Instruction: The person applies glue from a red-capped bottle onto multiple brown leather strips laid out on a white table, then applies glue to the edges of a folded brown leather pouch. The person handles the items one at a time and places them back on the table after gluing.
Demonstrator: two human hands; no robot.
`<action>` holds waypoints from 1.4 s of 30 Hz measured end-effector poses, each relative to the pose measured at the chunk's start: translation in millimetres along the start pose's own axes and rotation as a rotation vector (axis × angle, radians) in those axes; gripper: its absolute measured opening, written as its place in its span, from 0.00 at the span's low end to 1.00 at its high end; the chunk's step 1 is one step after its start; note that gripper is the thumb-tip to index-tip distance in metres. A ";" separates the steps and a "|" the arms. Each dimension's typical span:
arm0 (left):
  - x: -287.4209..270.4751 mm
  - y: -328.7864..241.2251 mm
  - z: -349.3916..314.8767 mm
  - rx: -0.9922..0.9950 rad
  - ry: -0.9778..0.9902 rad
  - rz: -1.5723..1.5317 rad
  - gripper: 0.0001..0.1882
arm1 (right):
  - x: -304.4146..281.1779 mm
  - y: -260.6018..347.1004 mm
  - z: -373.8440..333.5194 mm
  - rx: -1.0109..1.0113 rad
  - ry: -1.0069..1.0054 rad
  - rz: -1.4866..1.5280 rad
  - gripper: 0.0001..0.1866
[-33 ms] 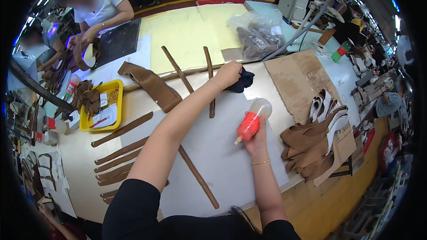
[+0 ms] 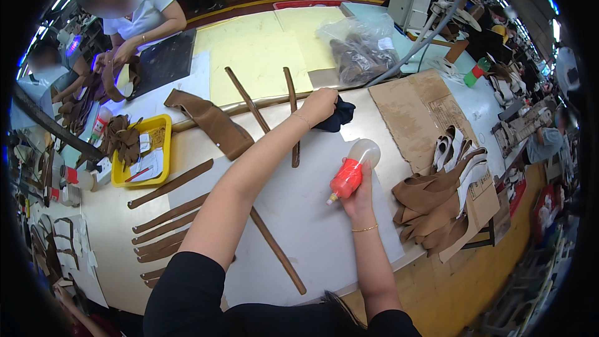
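My left hand point(image 2: 320, 106) reaches across the table, its fingers closed on a bunched dark navy cloth point(image 2: 337, 117). A narrow brown strip point(image 2: 291, 87) runs beside that hand, and another long strip point(image 2: 277, 249) passes under my left forearm. In my right hand point(image 2: 362, 196) is a squeeze bottle point(image 2: 347, 178) with a clear round base and a red wrap, tilted so its pale nozzle points down and to the left. Several more brown strips point(image 2: 171, 184) lie side by side left of my arm, partly hidden by it. A wider folded brown piece point(image 2: 212, 125) rests beyond them.
A yellow tray point(image 2: 167, 150) with papers and a red pen stands at the left. Brown pieces point(image 2: 430, 203) pile up at the right, near a cardboard sheet point(image 2: 415, 112). A filled plastic bag point(image 2: 362, 53) sits at the back. Another person point(image 2: 146, 15) works at the far left.
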State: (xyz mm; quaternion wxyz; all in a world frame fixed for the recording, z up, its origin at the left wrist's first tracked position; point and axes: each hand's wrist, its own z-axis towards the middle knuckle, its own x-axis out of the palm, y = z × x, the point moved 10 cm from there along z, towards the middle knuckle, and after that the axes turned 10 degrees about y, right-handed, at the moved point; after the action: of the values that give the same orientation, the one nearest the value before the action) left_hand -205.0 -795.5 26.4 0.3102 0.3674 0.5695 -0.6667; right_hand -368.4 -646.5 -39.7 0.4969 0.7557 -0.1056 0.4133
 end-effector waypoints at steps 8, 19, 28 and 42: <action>11.3 -69.4 18.0 0.083 0.059 -0.636 0.06 | -12.4 16.7 -4.8 -0.059 -0.091 0.070 0.35; 54.5 -108.1 -31.0 -0.008 0.492 -0.616 0.29 | -21.9 56.8 -15.4 -0.104 -0.013 0.358 0.35; -53.5 -61.2 -213.9 -0.040 -0.050 -0.300 0.20 | -10.0 52.9 -15.9 -0.069 0.030 0.467 0.36; -39.0 -6.7 -371.7 -0.069 -0.119 0.308 0.21 | 146.3 -50.2 17.9 -0.130 0.453 -0.576 0.26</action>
State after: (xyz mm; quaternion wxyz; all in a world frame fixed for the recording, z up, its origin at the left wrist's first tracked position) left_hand -138.9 -427.7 32.5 0.4543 0.3994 0.5095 -0.6120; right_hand -237.4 -600.5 30.7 0.6506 0.6107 0.1978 0.4056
